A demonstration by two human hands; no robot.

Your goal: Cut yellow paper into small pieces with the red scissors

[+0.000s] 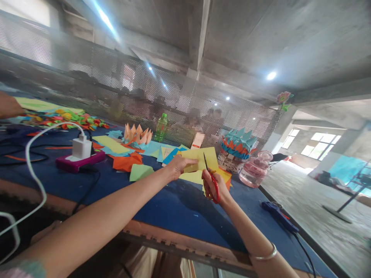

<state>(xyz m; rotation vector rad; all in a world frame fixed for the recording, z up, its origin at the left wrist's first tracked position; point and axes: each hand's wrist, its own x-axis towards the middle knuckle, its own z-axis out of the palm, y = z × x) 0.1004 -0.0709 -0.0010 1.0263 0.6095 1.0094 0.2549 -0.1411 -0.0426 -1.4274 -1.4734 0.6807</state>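
Left hand: the left hand (181,166) lies over the yellow paper (201,160), its fingers (188,162) together and slightly bent; the thumb is hidden, so I cannot tell whether it pinches the sheet.

Right hand: the right hand (212,186) grips the red-handled scissors (215,185), its fingers curled closely around the glossy plastic loops. The thin metal blades point up and touch the paper's edge. I cannot tell how far apart they stand. A thin metal bangle (263,255) circles the right wrist.

Paper: the yellow paper is matte and thin, with uneven, angular edges, and it lies over an orange sheet (227,181) above the table.

Table: the blue tabletop (176,210) is smooth and scuffed, with a worn wooden edge.

Nearby: loose orange scraps (127,162) and a green scrap (140,172) lie left of the hands. Beyond stand a spiky folded-paper lotus (137,134) and a woven basket (232,162) topped with pointed teal and orange paper. A pink glass jar (255,170) stands to the right.

Co-worker: another person's hand (8,105) rests at the far left, beside a heap of paper flowers (63,117).
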